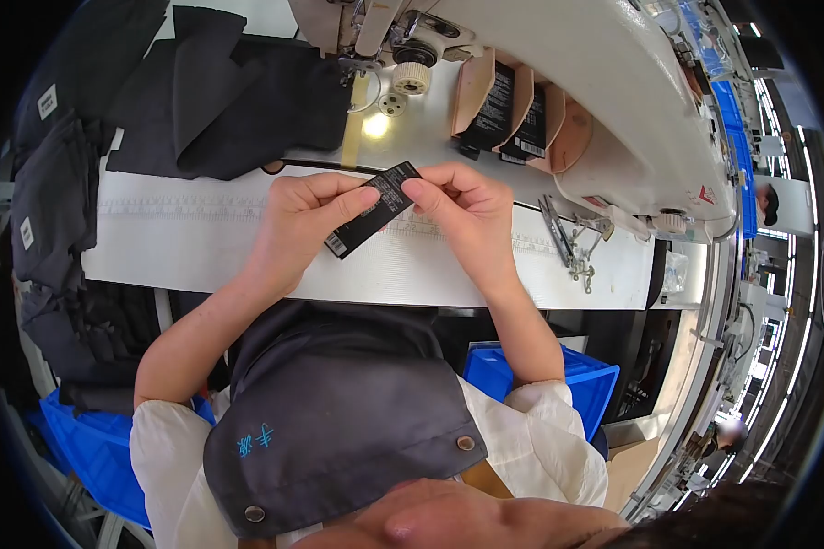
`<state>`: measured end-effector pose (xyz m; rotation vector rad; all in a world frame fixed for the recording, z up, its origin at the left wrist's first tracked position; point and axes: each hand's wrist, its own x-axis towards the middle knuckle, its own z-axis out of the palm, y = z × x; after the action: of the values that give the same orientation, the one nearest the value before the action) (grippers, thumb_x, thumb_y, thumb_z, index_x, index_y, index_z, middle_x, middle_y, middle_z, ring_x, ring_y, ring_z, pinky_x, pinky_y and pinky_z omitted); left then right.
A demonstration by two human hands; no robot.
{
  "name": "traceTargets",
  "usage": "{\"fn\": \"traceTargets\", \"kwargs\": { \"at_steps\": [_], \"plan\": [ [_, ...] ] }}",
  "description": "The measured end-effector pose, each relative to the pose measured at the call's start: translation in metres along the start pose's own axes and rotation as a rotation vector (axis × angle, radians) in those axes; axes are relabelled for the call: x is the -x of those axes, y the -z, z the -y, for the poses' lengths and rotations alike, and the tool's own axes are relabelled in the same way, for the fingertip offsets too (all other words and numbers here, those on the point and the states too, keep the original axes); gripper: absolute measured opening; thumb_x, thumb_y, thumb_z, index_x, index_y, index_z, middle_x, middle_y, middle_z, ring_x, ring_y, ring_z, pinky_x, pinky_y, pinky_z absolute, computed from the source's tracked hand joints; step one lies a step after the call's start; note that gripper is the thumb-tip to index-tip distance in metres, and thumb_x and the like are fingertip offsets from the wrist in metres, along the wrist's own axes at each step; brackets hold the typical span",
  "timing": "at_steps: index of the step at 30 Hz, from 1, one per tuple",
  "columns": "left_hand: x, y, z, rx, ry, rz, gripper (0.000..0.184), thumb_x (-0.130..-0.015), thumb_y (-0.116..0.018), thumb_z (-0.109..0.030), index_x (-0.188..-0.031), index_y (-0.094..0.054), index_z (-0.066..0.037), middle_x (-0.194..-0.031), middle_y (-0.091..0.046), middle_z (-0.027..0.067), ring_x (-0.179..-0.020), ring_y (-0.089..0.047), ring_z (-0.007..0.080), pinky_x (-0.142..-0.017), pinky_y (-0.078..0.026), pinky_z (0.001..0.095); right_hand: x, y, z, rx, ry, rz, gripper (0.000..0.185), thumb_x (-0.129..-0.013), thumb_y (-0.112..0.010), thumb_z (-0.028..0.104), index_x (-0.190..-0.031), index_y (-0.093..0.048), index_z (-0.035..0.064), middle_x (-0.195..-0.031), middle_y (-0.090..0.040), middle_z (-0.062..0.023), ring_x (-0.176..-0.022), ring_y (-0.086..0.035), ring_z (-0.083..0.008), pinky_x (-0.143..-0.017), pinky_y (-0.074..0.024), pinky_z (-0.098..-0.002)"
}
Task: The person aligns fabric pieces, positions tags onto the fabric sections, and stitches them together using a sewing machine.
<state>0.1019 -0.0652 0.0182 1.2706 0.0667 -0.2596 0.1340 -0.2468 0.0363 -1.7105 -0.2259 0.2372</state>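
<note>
Between both hands, above the white ruled table edge, is a black care label [372,209] with white print and a barcode at its lower end. My left hand [304,220] pinches the label's left side, thumb on top. At its upper right corner my right hand [467,212] grips it between thumb and finger. Just beyond the hands sits the sewing machine [412,73], its needle area over a metal plate [384,133]. Dark fabric pieces [238,101] lie flat on the table to the left of the needle.
A cardboard holder [522,101] with more black labels stands against the machine. Tweezers [555,231] and small metal parts [584,265] lie at the table's right. Dark garments [59,192] are stacked at left. Blue bins [595,384] stand below the table.
</note>
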Motion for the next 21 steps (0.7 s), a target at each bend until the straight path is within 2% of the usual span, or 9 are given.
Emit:
{"fn": "traceTargets", "kwargs": {
  "at_steps": [2, 5, 11, 14, 21],
  "plan": [
    [-0.0010, 0.0030, -0.0026, -0.051, 0.013, -0.002, 0.019, -0.086, -0.062, -0.013, -0.095, -0.067, 0.003, -0.076, -0.064, -0.0006, -0.065, -0.051, 0.0006, -0.058, -0.041, 0.0167, -0.0004, 0.0010, 0.0011, -0.056, -0.078, 0.015, 0.010, -0.082, -0.066, 0.007, -0.089, -0.066, -0.0003, -0.073, -0.064, -0.0014, -0.064, -0.055, -0.0039, -0.058, -0.0410, -0.0162],
    [-0.0022, 0.0047, -0.0023, -0.097, -0.006, -0.012, 0.018, -0.085, -0.064, -0.012, -0.093, -0.067, 0.003, -0.074, -0.064, -0.0009, -0.064, -0.051, 0.0004, -0.057, -0.040, 0.0164, -0.0009, -0.0019, -0.0001, -0.142, -0.080, -0.014, 0.011, -0.082, -0.067, 0.011, -0.084, -0.067, -0.0003, -0.067, -0.063, -0.0004, -0.060, -0.054, -0.0041, -0.054, -0.0400, -0.0180],
    [-0.0030, 0.0056, -0.0009, -0.081, -0.019, -0.008, 0.017, -0.084, -0.064, -0.010, -0.094, -0.067, 0.004, -0.075, -0.065, 0.0008, -0.065, -0.052, 0.0005, -0.056, -0.040, 0.0156, -0.0012, -0.0012, -0.0021, -0.159, -0.100, -0.012, 0.012, -0.082, -0.066, 0.011, -0.085, -0.067, -0.0009, -0.069, -0.065, -0.0031, -0.059, -0.058, -0.0060, -0.055, -0.0418, -0.0179],
    [-0.0028, 0.0049, -0.0012, -0.077, -0.017, -0.013, 0.018, -0.084, -0.064, -0.010, -0.095, -0.066, 0.004, -0.076, -0.066, 0.0015, -0.066, -0.053, 0.0007, -0.056, -0.041, 0.0157, -0.0012, -0.0001, -0.0017, -0.155, -0.118, -0.003, 0.011, -0.081, -0.067, 0.005, -0.089, -0.066, -0.0027, -0.074, -0.066, -0.0058, -0.060, -0.059, -0.0078, -0.057, -0.0455, -0.0180],
    [-0.0034, 0.0062, -0.0029, -0.139, -0.021, -0.037, 0.016, -0.084, -0.063, -0.008, -0.094, -0.067, 0.004, -0.075, -0.066, 0.0020, -0.065, -0.054, 0.0018, -0.056, -0.042, 0.0160, -0.0020, 0.0000, 0.0000, -0.160, -0.139, 0.005, 0.010, -0.082, -0.066, 0.007, -0.087, -0.066, -0.0022, -0.074, -0.066, -0.0063, -0.060, -0.059, -0.0084, -0.059, -0.0457, -0.0187]
  ]
}}
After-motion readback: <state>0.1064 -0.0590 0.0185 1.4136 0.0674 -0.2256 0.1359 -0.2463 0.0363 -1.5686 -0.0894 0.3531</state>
